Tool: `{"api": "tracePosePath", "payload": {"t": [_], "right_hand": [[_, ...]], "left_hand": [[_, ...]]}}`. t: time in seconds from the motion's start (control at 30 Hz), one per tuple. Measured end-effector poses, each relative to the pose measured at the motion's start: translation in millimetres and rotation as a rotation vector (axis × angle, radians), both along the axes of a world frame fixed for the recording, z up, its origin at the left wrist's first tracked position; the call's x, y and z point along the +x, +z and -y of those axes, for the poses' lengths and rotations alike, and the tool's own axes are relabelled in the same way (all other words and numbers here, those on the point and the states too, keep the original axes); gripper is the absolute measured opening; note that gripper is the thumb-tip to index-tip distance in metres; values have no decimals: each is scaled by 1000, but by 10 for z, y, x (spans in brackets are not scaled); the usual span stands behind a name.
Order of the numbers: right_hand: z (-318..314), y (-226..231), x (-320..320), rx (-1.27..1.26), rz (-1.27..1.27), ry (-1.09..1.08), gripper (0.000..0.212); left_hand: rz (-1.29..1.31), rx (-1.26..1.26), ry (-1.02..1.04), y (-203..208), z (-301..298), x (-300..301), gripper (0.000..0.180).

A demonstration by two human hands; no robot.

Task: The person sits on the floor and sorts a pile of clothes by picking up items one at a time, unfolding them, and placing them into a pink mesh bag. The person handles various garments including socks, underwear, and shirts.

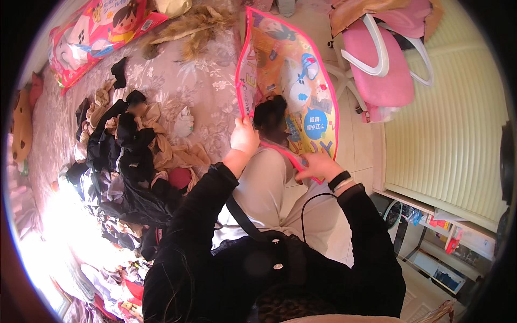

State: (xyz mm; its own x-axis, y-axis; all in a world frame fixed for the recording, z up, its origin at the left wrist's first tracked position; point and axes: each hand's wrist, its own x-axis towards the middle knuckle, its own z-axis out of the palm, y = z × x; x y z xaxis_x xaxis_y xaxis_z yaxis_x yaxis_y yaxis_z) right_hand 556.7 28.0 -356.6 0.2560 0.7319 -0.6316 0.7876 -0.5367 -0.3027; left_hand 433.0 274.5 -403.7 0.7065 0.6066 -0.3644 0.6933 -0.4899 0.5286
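My left hand (245, 137) is closed on the near left edge of a large colourful plastic bag (309, 94) with pink edging and cartoon prints. The near right part of the same edge is pinched in my right hand (320, 166). Between the hands the bag gapes, standing in front of my knees beside the bed. A dark, blurred item (271, 113), seemingly cloth, shows inside its mouth; its kind cannot be made out. To the left, a tangled heap of black and beige clothes (126, 145) lies on the bed.
A flowered pink bedspread (183, 64) covers the bed. At its far end lie a plump printed bag (102, 35) and a brown furry piece (194, 32). A pink chair (371, 64) stands far right, near a cream ribbed surface (441, 129) with shelves (436, 258) below.
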Motion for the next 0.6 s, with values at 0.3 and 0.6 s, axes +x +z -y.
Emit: {"api": "tracePosePath", "payload": {"t": [0.3, 0.6], "right_hand": [[362, 481, 376, -200, 773, -321, 40], [960, 339, -760, -74, 610, -134, 15]], "left_hand": [[-51, -67, -226, 172, 110, 565, 48], [-405, -72, -297, 89, 106, 252, 45]]}}
